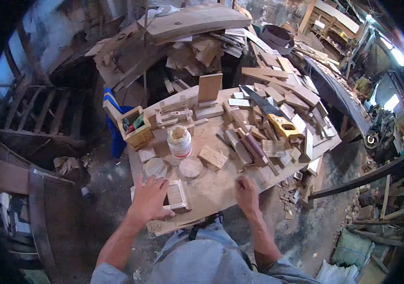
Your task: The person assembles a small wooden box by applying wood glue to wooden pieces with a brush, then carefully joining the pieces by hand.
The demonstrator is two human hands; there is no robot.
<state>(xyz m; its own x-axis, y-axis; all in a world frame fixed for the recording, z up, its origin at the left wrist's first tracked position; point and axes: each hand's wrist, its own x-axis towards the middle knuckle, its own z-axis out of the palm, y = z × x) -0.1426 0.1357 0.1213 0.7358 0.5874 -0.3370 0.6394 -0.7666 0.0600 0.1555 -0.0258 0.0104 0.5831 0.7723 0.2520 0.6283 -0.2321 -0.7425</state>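
Head camera view, looking down on a cluttered round wooden worktable (221, 189) in a workshop. The person's left hand (151, 199) lies palm down, fingers spread, on a small pale wooden box frame with slatted sides (177, 195) near the table's front edge. The hand covers the frame's left part and presses on it rather than closing around it. The right hand (247, 190) rests on bare tabletop well to the right of the frame, apart from it. Its fingers are curled loosely inward; whether they pinch anything small cannot be told.

Just beyond the frame lie two flat round wooden discs (190, 167), side by side. Behind them stands a white plastic jar with a red label and an open top (180, 141). To the right of the discs sits a small square block of light wood (213, 156). At the table's left edge stands a small open wooden tray holding tools (136, 127). On the right half lies a handsaw with a dark blade and yellow handle (274, 116), on a heap of short wooden offcuts (277, 137). An upright brown wooden board (210, 88) stands at the table's far side.
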